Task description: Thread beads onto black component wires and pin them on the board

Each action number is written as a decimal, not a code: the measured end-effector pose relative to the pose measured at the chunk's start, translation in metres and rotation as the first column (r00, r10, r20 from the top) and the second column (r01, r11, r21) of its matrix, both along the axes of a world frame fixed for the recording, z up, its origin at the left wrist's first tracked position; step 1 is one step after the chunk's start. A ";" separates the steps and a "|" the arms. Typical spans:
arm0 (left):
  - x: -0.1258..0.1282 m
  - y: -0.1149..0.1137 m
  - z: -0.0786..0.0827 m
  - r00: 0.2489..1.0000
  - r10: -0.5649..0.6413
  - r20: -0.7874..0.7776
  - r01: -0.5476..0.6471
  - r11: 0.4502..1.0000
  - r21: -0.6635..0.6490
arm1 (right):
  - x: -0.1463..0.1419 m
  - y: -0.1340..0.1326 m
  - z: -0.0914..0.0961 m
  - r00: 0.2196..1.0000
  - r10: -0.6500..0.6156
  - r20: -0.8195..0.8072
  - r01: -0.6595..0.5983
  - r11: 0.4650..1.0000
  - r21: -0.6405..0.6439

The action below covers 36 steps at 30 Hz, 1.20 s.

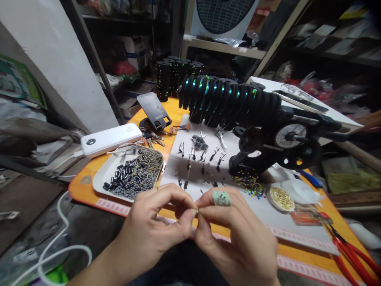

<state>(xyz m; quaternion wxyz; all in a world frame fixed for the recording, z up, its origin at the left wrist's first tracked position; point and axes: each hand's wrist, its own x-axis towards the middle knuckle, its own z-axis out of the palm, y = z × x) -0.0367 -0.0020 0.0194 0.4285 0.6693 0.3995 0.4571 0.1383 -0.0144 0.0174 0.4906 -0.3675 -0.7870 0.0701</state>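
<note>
My left hand (pixel 162 222) and my right hand (pixel 235 230) meet at the fingertips above the table's front edge, both closed in a pinch. Between them shows a tiny pale speck (pixel 197 211), too small to name. A green speckled wrap (pixel 221 198) sits round one finger of my right hand. Just beyond the fingers, small dark cylindrical pieces with thin wires (pixel 203 167) lie spread on a white sheet (pixel 190 194). To the left stands a white tray (pixel 99 183) holding grey cylindrical bits (pixel 143 174) and shiny black ones (pixel 122 174).
A black ribbed roller device (pixel 229 99) with gears and a dial stands behind. Coloured beads (pixel 250 183), a dish of gold-coloured bits (pixel 280 198) and red-handled pliers (pixel 351 254) lie right. A white power bank (pixel 111 139), keys (pixel 153 138) and a phone-like case (pixel 153 109) are left.
</note>
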 end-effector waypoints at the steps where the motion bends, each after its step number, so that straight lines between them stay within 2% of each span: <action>1: 0.000 0.000 -0.002 1.000 0.020 -0.007 -0.019 0.996 0.086 | -0.002 0.000 0.000 0.998 0.008 -0.060 -0.012 0.998 -0.062; 5: 0.003 0.001 -0.009 0.997 0.066 -0.030 -0.050 0.932 0.359 | -0.003 -0.001 -0.001 0.991 -0.011 -0.133 -0.012 0.985 -0.175; 8: 0.004 0.001 -0.009 0.997 0.061 -0.046 -0.037 0.917 0.398 | 0.000 -0.001 -0.001 0.997 0.005 -0.083 -0.017 0.989 -0.147; 10: 0.002 0.000 -0.008 0.998 0.047 -0.046 -0.031 0.950 0.311 | 0.002 -0.001 0.001 1.000 0.021 -0.016 -0.022 0.996 -0.090; 13: -0.002 0.000 -0.006 1.000 0.009 0.009 -0.010 0.996 0.088 | 0.003 0.000 0.001 0.999 0.022 0.039 -0.022 1.000 -0.005; 15: -0.005 0.000 -0.005 0.997 -0.017 0.073 0.019 0.999 -0.032 | 0.002 0.000 0.001 1.000 0.009 0.030 -0.009 1.000 0.009; 17: -0.005 0.000 -0.004 0.989 -0.046 0.140 0.062 0.992 -0.114 | 0.000 -0.001 -0.001 1.000 -0.009 -0.008 0.009 0.999 -0.037; 21: -0.004 0.002 -0.004 0.981 -0.059 0.187 0.090 0.982 -0.166 | -0.002 -0.003 -0.003 0.992 -0.006 -0.126 -0.019 0.981 -0.191; 24: -0.003 0.003 -0.004 0.983 -0.049 0.177 0.075 0.987 -0.143 | -0.002 -0.003 -0.004 0.990 0.009 -0.141 -0.042 0.971 -0.234; 28: -0.003 0.003 -0.006 0.990 -0.037 0.139 0.058 0.987 -0.150 | -0.002 -0.002 -0.003 0.998 -0.023 -0.053 0.017 0.992 -0.123; 31: -0.003 0.003 -0.006 0.994 -0.043 0.104 0.063 0.978 -0.200 | 0.001 -0.002 -0.002 0.995 -0.054 0.084 0.048 0.996 0.072; 34: -0.004 0.005 -0.001 0.987 -0.092 0.129 0.126 0.947 -0.294 | 0.008 -0.001 -0.003 0.970 -0.027 0.242 -0.035 0.968 0.248; 36: -0.004 0.007 0.003 0.977 -0.132 0.166 0.184 0.919 -0.350 | 0.014 0.001 -0.005 0.961 0.013 0.278 -0.098 0.950 0.296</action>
